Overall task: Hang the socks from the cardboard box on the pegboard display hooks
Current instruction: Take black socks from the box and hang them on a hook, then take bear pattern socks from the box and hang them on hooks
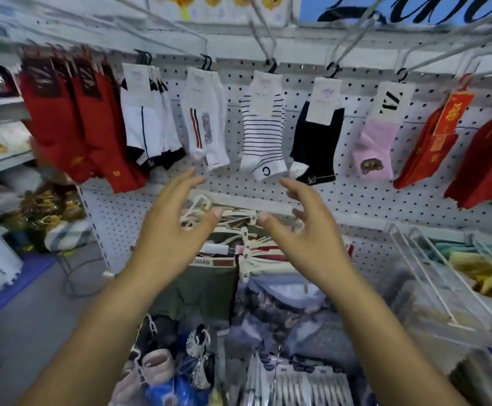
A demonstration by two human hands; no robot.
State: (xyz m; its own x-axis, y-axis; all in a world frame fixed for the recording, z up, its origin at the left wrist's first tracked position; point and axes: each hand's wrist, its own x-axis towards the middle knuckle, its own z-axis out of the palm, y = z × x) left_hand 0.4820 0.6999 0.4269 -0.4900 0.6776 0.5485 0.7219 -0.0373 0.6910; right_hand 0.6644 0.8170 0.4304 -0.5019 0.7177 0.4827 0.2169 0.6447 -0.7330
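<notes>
Setting: retail shop.
Wall: white perforated metal pegboard (356, 197) carrying long white wire display hooks (258, 39).
Stock: card-labelled red socks (63, 127), striped white socks (264, 133) and pink socks (376, 145), hung in rows.
Side: white shelves (1, 167) of packaged goods.

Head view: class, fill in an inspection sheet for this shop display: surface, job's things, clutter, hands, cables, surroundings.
Surface: pegboard, white, perforated.
Job's things: socks hung in a row, among them red socks, striped sock, black sock, pink sock; cardboard box not seen.
Clutter: white hangers and garments below the hands.
Hands: left hand and right hand open, empty, raised before the pegboard.
Cables: nothing seen.
Surroundings: shelves at left, wire basket at right.
</notes>
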